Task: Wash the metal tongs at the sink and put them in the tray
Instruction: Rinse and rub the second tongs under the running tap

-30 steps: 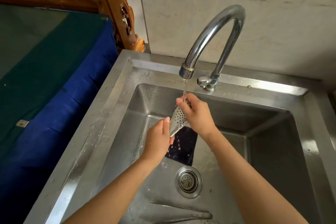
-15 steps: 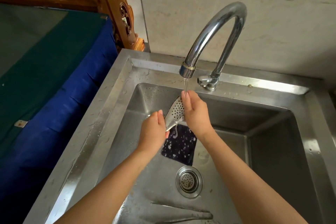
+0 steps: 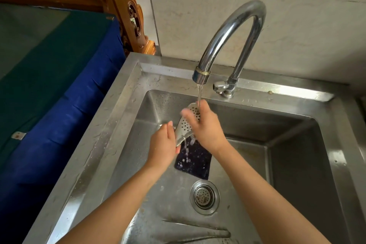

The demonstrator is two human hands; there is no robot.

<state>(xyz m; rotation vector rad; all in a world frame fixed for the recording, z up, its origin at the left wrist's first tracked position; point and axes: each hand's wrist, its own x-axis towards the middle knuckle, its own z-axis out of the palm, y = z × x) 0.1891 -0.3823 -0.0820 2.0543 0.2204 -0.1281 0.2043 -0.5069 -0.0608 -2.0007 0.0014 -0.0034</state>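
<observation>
The metal tongs, with a perforated spoon-shaped head, are held tilted under the running tap above the steel sink. My left hand grips their lower end. My right hand lies over the perforated head, its fingers blurred and wrapped around it. A thin stream of water hits the head and drips off its lower edge. The handles are hidden by my hands. No tray is in view.
A dark rectangular object lies on the sink floor under the tongs, and the round drain strainer sits in front of it. A blue and green cloth covers the surface to the left. A carved wooden frame stands behind it.
The tongs rose closer to the spout. My right hand's fingers slid across the perforated head, and more water now runs off the tongs.
</observation>
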